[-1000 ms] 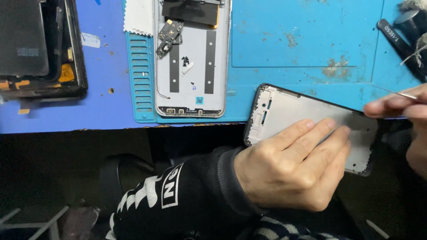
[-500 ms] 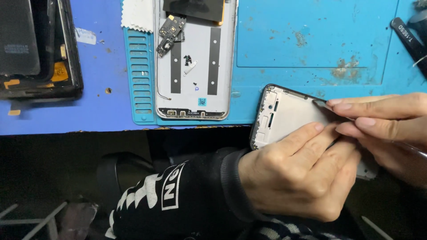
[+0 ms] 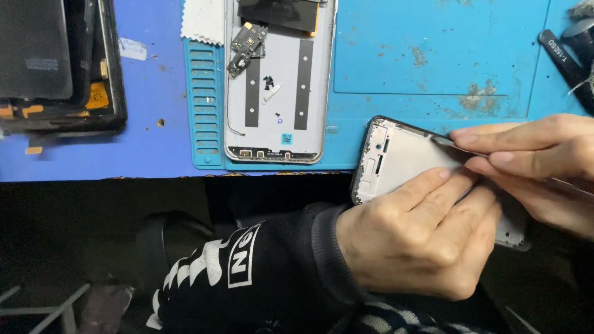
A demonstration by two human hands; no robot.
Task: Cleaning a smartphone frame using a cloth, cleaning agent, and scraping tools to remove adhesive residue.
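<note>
Left hand clamped on phone frame; right hand pinching, possibly thin tool.

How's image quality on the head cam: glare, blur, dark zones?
Head view: even light on the blue mat, no harsh glare; the phone frame and left hand are sharp; the right hand is slightly soft; below the table edge is near black, with detail lost.
</note>
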